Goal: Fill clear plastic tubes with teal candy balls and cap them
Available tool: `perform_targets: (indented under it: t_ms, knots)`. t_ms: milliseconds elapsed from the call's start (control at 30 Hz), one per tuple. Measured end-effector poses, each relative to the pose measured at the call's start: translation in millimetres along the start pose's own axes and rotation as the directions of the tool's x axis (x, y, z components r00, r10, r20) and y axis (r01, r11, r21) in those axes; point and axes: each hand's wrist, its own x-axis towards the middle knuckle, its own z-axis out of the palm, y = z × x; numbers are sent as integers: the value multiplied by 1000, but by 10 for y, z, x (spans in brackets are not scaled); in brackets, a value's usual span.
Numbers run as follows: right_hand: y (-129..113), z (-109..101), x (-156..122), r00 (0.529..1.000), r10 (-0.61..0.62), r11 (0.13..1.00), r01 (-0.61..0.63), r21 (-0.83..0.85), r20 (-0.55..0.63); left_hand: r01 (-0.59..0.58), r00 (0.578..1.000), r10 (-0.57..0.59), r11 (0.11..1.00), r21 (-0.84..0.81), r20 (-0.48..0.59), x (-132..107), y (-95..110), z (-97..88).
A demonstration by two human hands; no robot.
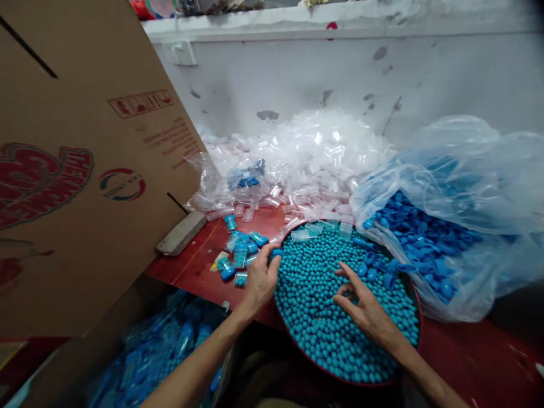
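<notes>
A round red-rimmed tray [419,306] holds a heap of small teal balls [318,300]. My left hand [260,277] is at the tray's left rim, fingers closed on a small blue-capped tube [276,253]. My right hand [365,306] rests over the balls, fingers spread and bent, picking among them; whether it holds any ball is not visible. Filled tubes with blue caps [240,252] lie on the red table just left of the tray.
A pile of clear empty tubes [306,164] lies behind the tray. A clear bag of blue caps [429,238] sits at right. A big cardboard box flap [85,158] stands at left. A bin of filled tubes [170,345] is below the table edge.
</notes>
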Motion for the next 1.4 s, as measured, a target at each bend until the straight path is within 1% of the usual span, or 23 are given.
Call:
perform_targets:
  t_ms: [33, 100, 167, 233, 367, 467, 567, 600, 667, 733, 767, 800, 833, 867, 900, 967, 1033, 1100, 1167, 1200, 1267, 1333, 1400]
  knots:
    - [25, 7, 1, 1000, -2, 1000, 2, -15, 6, -34, 996, 46, 988, 151, -76, 31, -83, -104]
    - [58, 34, 8, 999, -21, 998, 22, -52, 24, -39, 979, 117, 911, 411, -167, 93, -236, -241]
    - [69, 72, 22, 997, -60, 993, 64, -95, 39, -29, 971, 163, 807, 590, -175, 160, -368, -259]
    - [67, 111, 39, 993, -102, 985, 108, -137, 53, -45, 975, 183, 723, 690, -129, 240, -482, -179]
    - [57, 156, 51, 988, -133, 970, 147, -194, 84, -92, 987, 161, 628, 773, -14, 420, -666, 25]
    - [64, 139, 26, 987, -142, 963, 156, -221, 79, -161, 985, 144, 590, 791, 93, 493, -737, 28]
    - [88, 87, -1, 988, -126, 959, 144, -246, 86, -230, 973, 155, 580, 782, 171, 488, -772, -118]
    - [99, 67, -4, 988, -121, 958, 141, -250, 92, -248, 969, 159, 564, 787, 191, 479, -792, -189]
    - [122, 29, 0, 988, -120, 955, 142, -260, 97, -269, 963, 160, 506, 820, 217, 464, -851, -340]
    - [141, -6, 17, 989, -126, 949, 143, -280, 76, -250, 967, 160, 430, 867, 199, 462, -922, -472]
    - [146, -22, 32, 990, -131, 945, 143, -294, 59, -226, 971, 168, 405, 886, 171, 472, -950, -516]
    - [150, -40, 51, 990, -138, 940, 144, -309, 41, -202, 973, 182, 396, 896, 139, 489, -965, -536]
    - [151, -60, 78, 989, -149, 935, 149, -322, 25, -178, 975, 198, 410, 895, 103, 517, -961, -530]
    - [151, -85, 115, 987, -160, 930, 155, -334, 13, -159, 975, 210, 448, 880, 70, 553, -936, -495]
    - [151, -114, 163, 985, -173, 924, 163, -346, 1, -151, 976, 214, 508, 848, 45, 597, -889, -430]
    - [154, -193, 298, 981, -195, 909, 172, -379, -22, -161, 979, 201, 654, 739, 35, 698, -733, -230]
    - [164, -296, 476, 977, -207, 890, 163, -426, -58, -185, 981, 178, 770, 611, 72, 793, -536, 20]
    - [179, -408, 670, 975, -197, 868, 123, -482, -105, -198, 979, 146, 829, 524, 139, 867, -355, 263]
    - [204, -502, 849, 978, -146, 836, 40, -547, -151, -209, 971, 114, 836, 507, 212, 913, -233, 465]
    - [222, -536, 926, 981, -111, 814, -2, -581, -158, -224, 965, 111, 821, 525, 238, 926, -198, 550]
    - [270, -568, 1053, 984, -65, 804, -48, -592, -168, -259, 959, 131, 764, 591, 251, 938, -165, 694]
    - [319, -561, 1144, 989, -44, 810, -48, -585, -142, -290, 955, 174, 697, 655, 238, 933, -150, 809]
    - [341, -534, 1186, 995, -46, 822, -10, -570, -83, -329, 944, 214, 664, 671, 250, 902, -123, 890]
